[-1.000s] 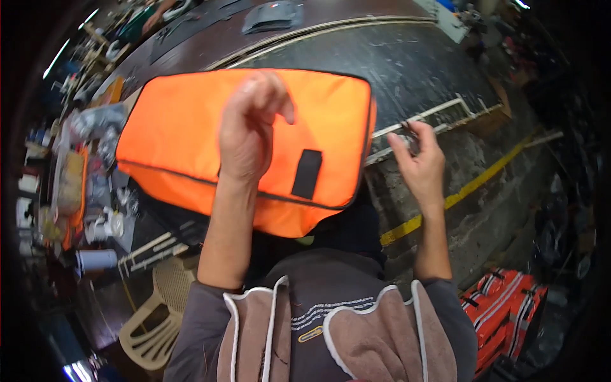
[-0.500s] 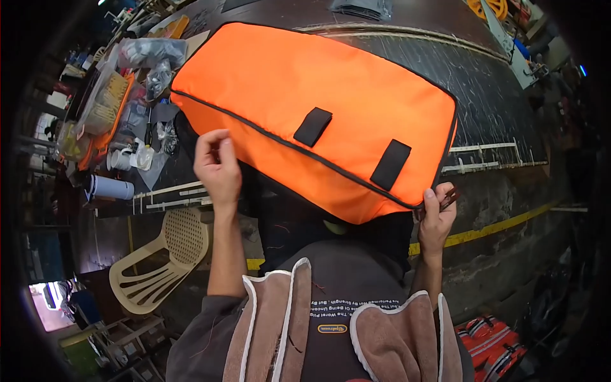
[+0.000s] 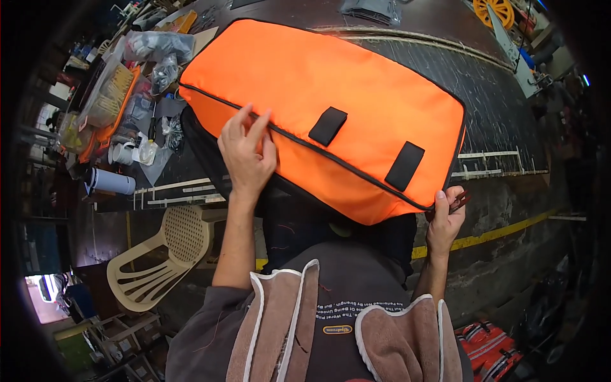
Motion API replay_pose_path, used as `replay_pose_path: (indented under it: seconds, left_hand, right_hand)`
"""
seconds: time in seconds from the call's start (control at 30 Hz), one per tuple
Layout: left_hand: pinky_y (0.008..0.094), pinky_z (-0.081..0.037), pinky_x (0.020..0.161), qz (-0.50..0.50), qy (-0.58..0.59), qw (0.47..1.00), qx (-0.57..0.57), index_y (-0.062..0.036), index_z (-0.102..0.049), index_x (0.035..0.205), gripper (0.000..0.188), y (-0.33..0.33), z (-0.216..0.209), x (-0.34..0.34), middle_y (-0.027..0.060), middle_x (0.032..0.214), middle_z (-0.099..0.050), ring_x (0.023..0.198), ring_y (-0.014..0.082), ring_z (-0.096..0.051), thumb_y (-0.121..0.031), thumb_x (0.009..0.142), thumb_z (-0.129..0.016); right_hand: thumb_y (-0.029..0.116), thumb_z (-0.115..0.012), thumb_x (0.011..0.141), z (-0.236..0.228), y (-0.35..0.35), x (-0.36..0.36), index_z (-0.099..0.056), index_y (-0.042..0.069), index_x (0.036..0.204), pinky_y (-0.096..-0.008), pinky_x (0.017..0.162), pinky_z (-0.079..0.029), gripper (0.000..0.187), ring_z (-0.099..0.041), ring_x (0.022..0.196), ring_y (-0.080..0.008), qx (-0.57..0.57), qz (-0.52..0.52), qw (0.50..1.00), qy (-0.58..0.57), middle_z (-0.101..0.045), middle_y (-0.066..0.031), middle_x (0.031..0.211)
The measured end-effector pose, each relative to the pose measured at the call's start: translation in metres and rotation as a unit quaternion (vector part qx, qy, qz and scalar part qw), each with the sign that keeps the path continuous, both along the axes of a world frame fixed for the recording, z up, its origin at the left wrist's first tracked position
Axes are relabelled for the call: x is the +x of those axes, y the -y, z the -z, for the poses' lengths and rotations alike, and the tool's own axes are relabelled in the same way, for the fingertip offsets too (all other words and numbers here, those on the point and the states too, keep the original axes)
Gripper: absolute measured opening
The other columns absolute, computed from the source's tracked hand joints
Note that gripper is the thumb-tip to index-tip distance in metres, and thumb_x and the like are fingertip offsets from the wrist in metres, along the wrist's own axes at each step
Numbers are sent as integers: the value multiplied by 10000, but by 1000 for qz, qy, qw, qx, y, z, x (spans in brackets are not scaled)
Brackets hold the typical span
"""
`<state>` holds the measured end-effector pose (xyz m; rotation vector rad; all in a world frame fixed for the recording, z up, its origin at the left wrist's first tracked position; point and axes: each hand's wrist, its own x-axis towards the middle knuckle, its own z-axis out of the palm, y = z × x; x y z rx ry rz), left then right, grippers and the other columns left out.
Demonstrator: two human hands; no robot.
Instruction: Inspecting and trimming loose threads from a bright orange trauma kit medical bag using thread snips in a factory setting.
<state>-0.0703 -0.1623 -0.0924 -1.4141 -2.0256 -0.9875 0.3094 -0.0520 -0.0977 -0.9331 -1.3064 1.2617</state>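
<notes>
A bright orange fabric bag (image 3: 318,76) with black piping lies tilted across the table edge in front of me. Two black webbing loops (image 3: 328,126) are sewn on its top face. My left hand (image 3: 248,153) is at the piped edge on the left, fingers apart, the tips on or just over the fabric. With my right hand (image 3: 447,219) I pinch the bag's near right corner. A small dark red tool (image 3: 459,202), perhaps thread snips, sticks out from the same hand; its full shape is hidden.
The dark worktable (image 3: 407,60) stretches away behind the bag. Clear bags (image 3: 159,46), an orange-rimmed box (image 3: 121,105) and a white cylinder (image 3: 109,181) crowd its left side. A beige plastic chair (image 3: 162,258) stands at lower left. Red reflective-striped items (image 3: 487,350) lie at lower right.
My left hand has moved right and up onto the bag's piped edge, its fingers spreading from a loose curl. My right hand keeps its hold on the corner. The bag sits slightly farther right in view.
</notes>
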Motion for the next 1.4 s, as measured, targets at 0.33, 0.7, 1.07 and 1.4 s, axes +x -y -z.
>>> replay_pose_path:
  seconds: [0.33, 0.7, 1.07, 1.4]
  left_hand:
    - [437, -413, 1060, 73, 63, 995, 17, -77, -768, 1188, 361, -9, 12, 76, 104, 1236, -715, 1202, 310, -653, -21, 832, -738]
    - [433, -443, 1211, 409, 139, 823, -368, -97, -619, 1518, 733, -103, -70, -28, 134, 1453, -655, 1408, 315, -557, -119, 824, -853]
    - [265, -574, 883, 485, 441, 682, -324, -18, -674, 1086, 292, -110, -52, -52, 12, 1008, -722, 930, 106, -702, 16, 857, -852]
    - [499, -316, 1305, 450, 75, 861, -226, -124, -561, 1563, 875, -99, -64, -2, 107, 1601, -558, 1580, 373, -355, -235, 773, -921]
  right_hand:
    - [32, -610, 1084, 8, 0, -5, -446, 106, 949, -239, 750, -341, 225, -365, 817, -46, 26, 31, 999, 8, -378, 60, 897]
    - [29, -617, 1079, 8, -1, -6, -459, 105, 948, -236, 747, -344, 218, -376, 818, -44, 40, 35, 998, 15, -402, 64, 909]
    - [6, -613, 1070, 7, -1, -5, -469, 114, 957, -235, 744, -344, 212, -380, 828, -41, 53, 36, 998, 27, -406, 67, 906]
    - [3, -621, 1062, 11, -2, -7, -467, 118, 955, -226, 733, -332, 220, -366, 818, -38, 71, 32, 997, 30, -399, 75, 917]
